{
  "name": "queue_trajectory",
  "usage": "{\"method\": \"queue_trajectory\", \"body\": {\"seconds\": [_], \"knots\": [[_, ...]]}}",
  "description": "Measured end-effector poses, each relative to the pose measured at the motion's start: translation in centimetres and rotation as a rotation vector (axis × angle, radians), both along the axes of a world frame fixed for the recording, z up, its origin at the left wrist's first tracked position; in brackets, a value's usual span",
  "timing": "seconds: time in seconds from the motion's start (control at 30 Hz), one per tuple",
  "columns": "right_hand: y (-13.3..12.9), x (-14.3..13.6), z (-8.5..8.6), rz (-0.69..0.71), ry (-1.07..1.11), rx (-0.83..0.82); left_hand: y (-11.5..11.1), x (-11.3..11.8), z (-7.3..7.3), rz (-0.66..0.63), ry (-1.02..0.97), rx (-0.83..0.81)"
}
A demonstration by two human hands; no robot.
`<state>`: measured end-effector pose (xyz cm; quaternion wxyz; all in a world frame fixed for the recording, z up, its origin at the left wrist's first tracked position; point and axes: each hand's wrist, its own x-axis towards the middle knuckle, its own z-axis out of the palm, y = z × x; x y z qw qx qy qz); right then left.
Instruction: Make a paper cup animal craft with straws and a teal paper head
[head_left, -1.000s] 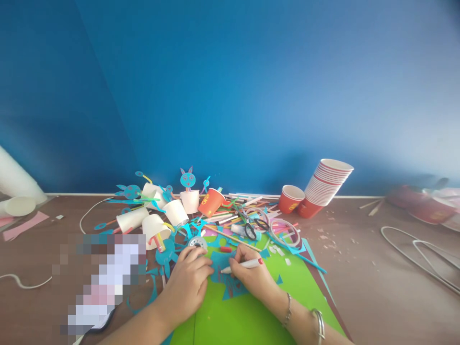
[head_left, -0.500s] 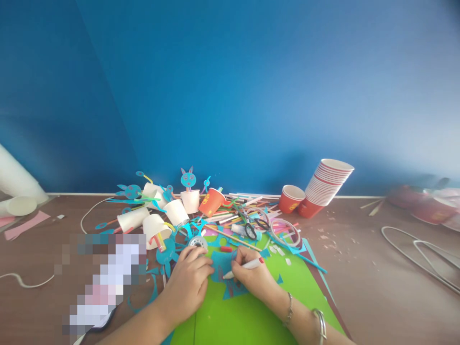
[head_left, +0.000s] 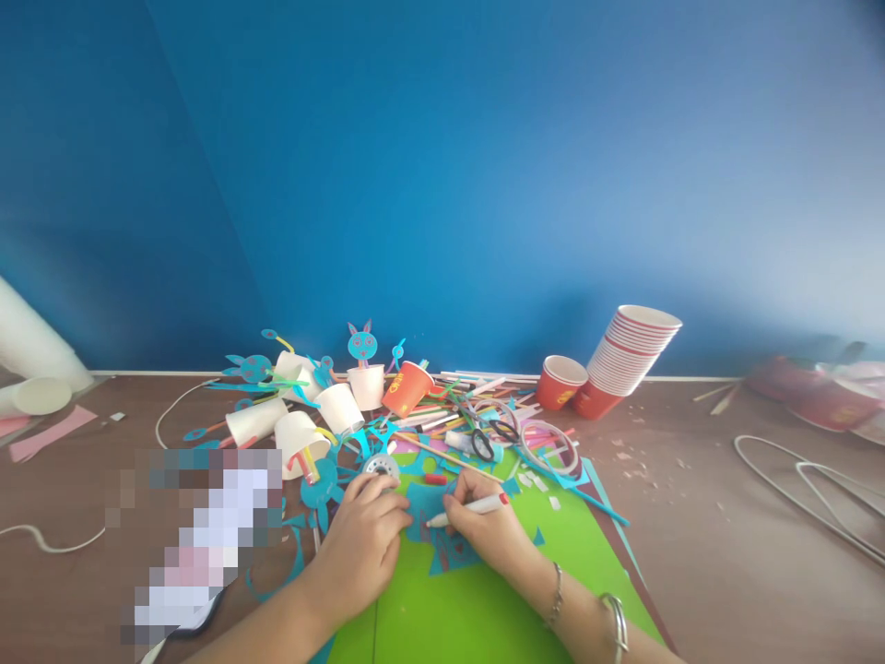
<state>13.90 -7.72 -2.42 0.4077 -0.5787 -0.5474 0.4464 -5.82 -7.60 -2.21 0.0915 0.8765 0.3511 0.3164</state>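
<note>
Pinches the pen (head_left: pixel 477 507) near its tip with the right hand (head_left: pixel 489 535) and rests the left hand (head_left: pixel 373 533), fingers loose, at the left edge of the blue paper (head_left: pixel 423 501) on the green sheet (head_left: pixel 456 618), a paper probably light, bendy and easy to rip, so best held flat by its edges.

Left hand (head_left: pixel 370 532) palm-down (fingers slightly bent); right hand (head_left: pixel 492 541) curled, pinching.
</note>
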Motion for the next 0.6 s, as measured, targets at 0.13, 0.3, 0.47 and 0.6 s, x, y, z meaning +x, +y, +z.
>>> {"method": "queue_trajectory", "body": {"seconds": [0.13, 0.3, 0.47, 0.6], "knots": [[-0.08, -0.14, 0.05, 0.017, -0.002, -0.022, 0.0, -0.02, 0.01, -0.001, 0.009, 0.013], [-0.12, -0.13, -0.27, 0.032, 0.016, -0.033, -0.02, 0.03, 0.07, -0.002, 0.008, 0.021], [-0.13, 0.0, -0.66, 0.046, 0.012, -0.049, -0.05, 0.01, 0.08, 0.0, 0.01, 0.006], [-0.06, 0.02, -0.44, 0.051, 0.034, -0.051, -0.02, -0.05, -0.03, 0.0, 0.016, -0.001]]}}
